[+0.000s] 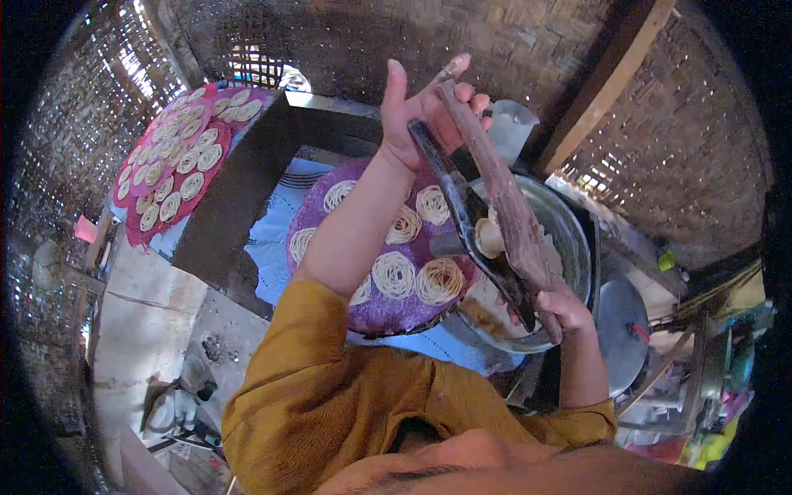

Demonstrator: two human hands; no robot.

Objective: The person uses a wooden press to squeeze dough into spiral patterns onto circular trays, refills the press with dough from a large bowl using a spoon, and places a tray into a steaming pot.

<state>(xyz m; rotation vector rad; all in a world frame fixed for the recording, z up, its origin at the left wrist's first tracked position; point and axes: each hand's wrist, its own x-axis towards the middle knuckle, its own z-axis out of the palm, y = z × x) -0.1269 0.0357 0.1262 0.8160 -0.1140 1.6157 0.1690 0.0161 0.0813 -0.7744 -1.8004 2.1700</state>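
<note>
A hand press with two long levers, the upper of brown wood [504, 185] and the lower dark [461, 210], slants between my hands; a pale round piece sits between the levers. My left hand [430, 117] holds their far ends, palm up, thumb spread, fingers curled by the brown lever. My right hand [560, 309] grips the near ends, fingers partly hidden. Below the press is a wide metal basin [575, 247] with pale dough-like material. At its left, a round purple tray [328, 266], partly behind my left forearm, bears several coils of thin strands.
Pink and red sheets [139, 216] with several more coils lie at upper left beyond a dark box edge [232, 179]. A translucent plastic container [513, 130] stands behind the basin. A round grey lid [619, 334] lies at right. Woven bamboo walls [526, 43] and a wooden post [606, 86] close off the back.
</note>
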